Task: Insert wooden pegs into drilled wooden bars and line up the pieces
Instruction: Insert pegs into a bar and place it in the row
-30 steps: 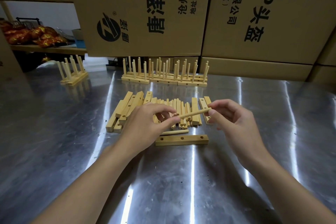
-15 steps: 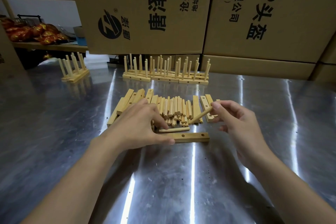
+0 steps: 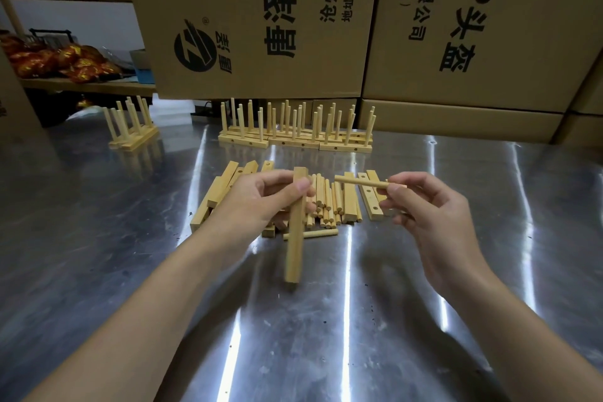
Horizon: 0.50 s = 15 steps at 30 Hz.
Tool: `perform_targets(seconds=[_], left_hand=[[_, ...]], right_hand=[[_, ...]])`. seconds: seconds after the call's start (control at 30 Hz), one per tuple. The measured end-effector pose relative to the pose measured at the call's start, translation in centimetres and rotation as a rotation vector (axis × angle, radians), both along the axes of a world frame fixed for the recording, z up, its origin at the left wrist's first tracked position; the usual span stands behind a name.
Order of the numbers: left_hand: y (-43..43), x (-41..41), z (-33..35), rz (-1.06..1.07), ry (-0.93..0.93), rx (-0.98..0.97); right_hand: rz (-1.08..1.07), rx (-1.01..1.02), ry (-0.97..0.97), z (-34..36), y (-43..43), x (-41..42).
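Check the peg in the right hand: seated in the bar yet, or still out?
Out. The right hand pinches the peg in the air, clear of the bar held by the left hand.

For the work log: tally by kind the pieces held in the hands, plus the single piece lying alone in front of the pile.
Wooden bar: 1, in the left hand.
Pegs: 2, the held peg in the right hand and the lone peg on the table.
Total: 3.
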<state>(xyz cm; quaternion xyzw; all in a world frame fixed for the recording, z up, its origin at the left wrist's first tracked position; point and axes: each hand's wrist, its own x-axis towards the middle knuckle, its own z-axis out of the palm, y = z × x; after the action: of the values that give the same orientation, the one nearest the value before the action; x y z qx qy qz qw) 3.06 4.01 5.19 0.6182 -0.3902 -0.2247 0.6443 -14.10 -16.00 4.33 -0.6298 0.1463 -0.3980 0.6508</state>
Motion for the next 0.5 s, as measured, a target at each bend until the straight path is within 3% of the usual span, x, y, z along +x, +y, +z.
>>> perform_targets(seconds=[0.27,0.5], left_hand=[[-1.1,-1.1,-0.5,-0.072,0.361,-0.018],[-1.2,-1.6,0.0,-0.113,0.454,-0.044]], right_hand=[[-0.019,-0.285,-0.134,0.5,1.6,-0.4],[-0.041,-0.394,-0.101,0.3,2.3,-0.2]])
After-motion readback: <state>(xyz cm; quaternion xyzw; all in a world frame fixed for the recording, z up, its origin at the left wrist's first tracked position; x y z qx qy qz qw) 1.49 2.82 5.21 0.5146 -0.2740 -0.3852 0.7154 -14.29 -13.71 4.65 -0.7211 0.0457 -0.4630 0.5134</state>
